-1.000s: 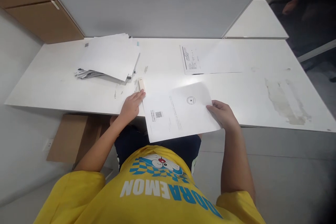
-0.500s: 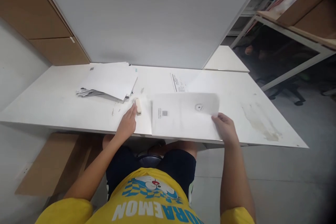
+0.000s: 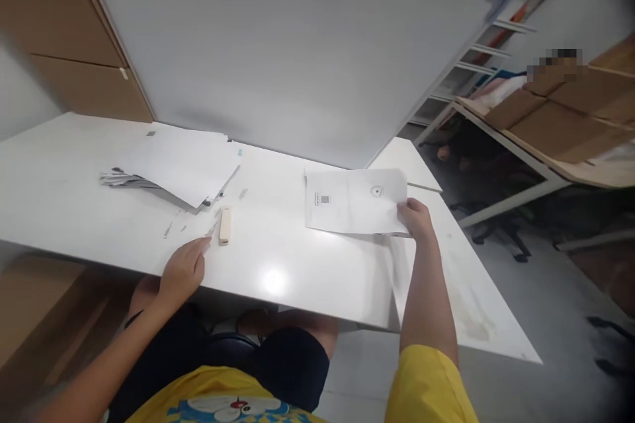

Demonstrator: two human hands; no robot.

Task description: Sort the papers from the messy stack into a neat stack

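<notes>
The printed sheet (image 3: 347, 211) is pinched near its lower right corner by the right hand (image 3: 417, 218), and it sits to the right of the paper stack (image 3: 183, 162), well apart from it. One edge is all that is held, so the far end is likely to swing or lag; a light grip and a slow, level wrist should suit it better than squeezing, which could crease the corner. The top right corner looks bowed, so lowering the left edge first would probably let it settle smoothly. Something dark shows along the sheet's bottom edge, too small to name; it seems wise not to drag across it.

The left hand (image 3: 183, 271) holds nothing visible, fingers loosely extended on the near side of the stack. It could steady the sheet's loose end. Its fingertips are just beside the cream stick (image 3: 225, 225), right of and nearer than the stack on the white surface (image 3: 297, 277); best not to nudge that. Behind the stack stands the whiteboard (image 3: 278, 46).
</notes>
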